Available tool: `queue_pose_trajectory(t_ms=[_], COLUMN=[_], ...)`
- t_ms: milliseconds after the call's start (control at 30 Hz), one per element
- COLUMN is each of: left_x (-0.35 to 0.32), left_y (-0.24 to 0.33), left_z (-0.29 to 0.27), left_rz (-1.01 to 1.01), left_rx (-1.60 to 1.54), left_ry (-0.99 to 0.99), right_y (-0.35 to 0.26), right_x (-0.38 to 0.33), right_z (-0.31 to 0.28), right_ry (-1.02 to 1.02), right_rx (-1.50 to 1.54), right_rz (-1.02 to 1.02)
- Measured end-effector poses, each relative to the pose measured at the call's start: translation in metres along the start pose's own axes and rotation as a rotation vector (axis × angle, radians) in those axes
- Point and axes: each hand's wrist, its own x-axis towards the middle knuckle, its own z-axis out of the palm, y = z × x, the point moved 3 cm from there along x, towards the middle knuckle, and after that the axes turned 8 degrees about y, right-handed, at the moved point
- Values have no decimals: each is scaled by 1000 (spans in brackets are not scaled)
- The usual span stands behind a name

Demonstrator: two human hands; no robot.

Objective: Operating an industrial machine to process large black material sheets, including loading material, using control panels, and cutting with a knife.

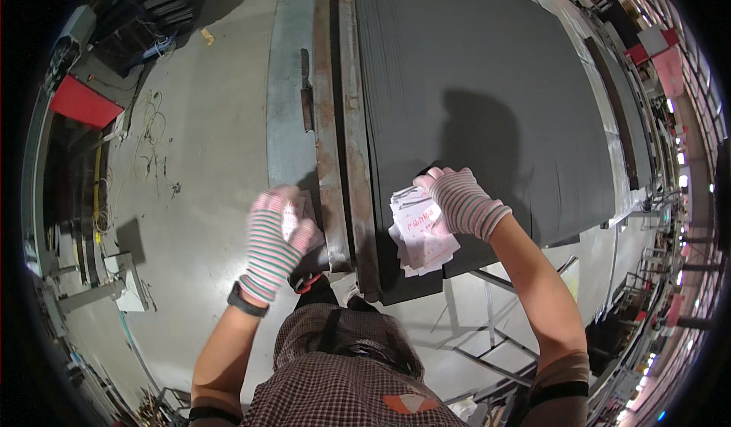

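Observation:
A fanned, uneven stack of white paper cards [423,238] with red print lies on the near left edge of the dark grey sheets. My right hand [463,200], in a pink-and-grey striped glove, is closed on these cards, its fingers bent over the far end and the thumb on their face. To the left, more white cards [292,218] show by the rusty rail. My left hand [272,238], gloved the same way, reaches over them with thumb and fingers apart; its fingertips are slightly blurred. A small black thing [431,167] peeks out beyond my right fingers.
Large dark grey sheets [487,69] fill the bench to the right. Rusty metal rails [327,122] run lengthwise between them and a blue-grey plate [288,138]. A long narrow tool [306,92] lies along that plate. A metal frame [495,336] stands low at the right.

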Motion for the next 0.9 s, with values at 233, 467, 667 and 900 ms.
queue_pose_trajectory(t_ms=[233,467,667,900], left_x=[-47,-84,-90,-92], left_y=[82,100,114,141], left_z=[51,108,137,134], left_rz=[-38,-487,-467,-786], left_rx=[-367,-636,-351,-1159], left_ry=[-217,-420,-148,-58], right_y=[-2,-14,-13,11], right_x=[1,-14,-20,-66], right_z=[2,5,22,40], right_ry=[-103,67,155,215], right_rx=[-78,-135,132,365], right_rz=[-48,-226,-264,-311])
